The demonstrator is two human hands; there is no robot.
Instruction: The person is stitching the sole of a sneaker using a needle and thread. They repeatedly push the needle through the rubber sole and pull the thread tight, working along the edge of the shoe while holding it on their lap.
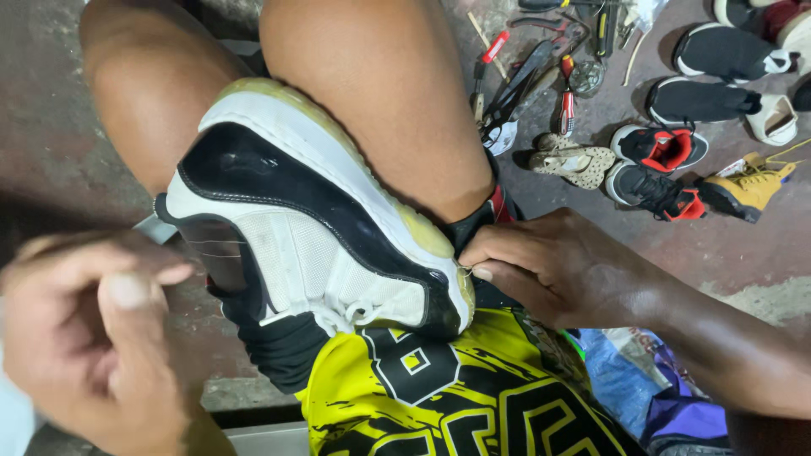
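Mid-stitch on the sole seam: sneaker (312,228) clamped between the knees, right hand (557,266) pinching a needle at its toe, left hand (93,338) closed on thread, blurred; next pull likely needs steady, even tension.

Sneaker: black-and-white high-top sneaker (312,228), glossy black patent band, matt white woven mesh side, smooth white rubber midsole yellowed along the edge.
Laces: white woven cloth laces (351,314).
Shorts: yellow-and-black printed shorts (456,397), smooth cloth with a slight sheen.
Floor: grey-brown concrete floor (42,101), rough, matt, stained.
Boot: tan matt suede-like boot (748,187).
Tools: scattered hand tools (541,76), dull metal, red plastic grips.
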